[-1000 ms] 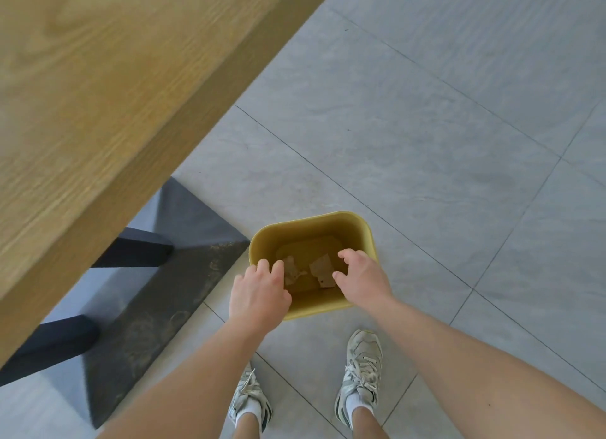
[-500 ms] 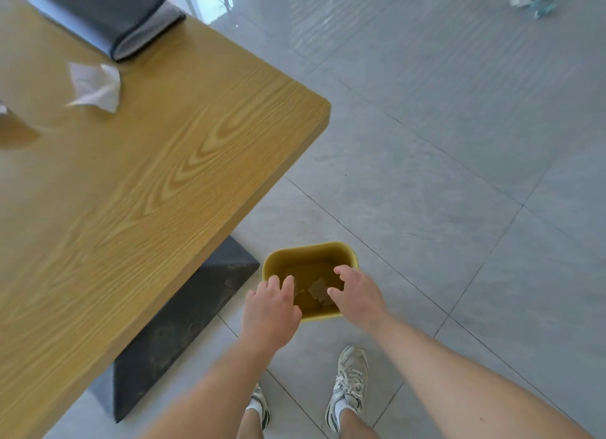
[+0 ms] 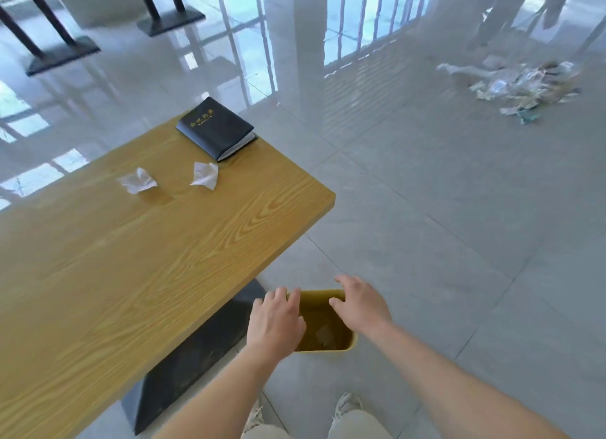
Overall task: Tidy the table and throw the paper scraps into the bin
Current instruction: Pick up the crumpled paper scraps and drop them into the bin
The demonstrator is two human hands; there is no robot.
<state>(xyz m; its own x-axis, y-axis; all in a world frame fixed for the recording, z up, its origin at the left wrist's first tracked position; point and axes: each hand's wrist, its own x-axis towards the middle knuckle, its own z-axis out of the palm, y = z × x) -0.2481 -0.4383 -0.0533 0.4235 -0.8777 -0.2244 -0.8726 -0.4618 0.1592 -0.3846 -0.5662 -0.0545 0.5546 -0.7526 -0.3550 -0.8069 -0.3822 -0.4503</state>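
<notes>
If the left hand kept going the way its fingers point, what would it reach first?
Probably the table's near edge or underside: the left hand, open above the yellow bin, points up-frame toward that corner. Depth is unclear, so it might pass beneath.
</notes>
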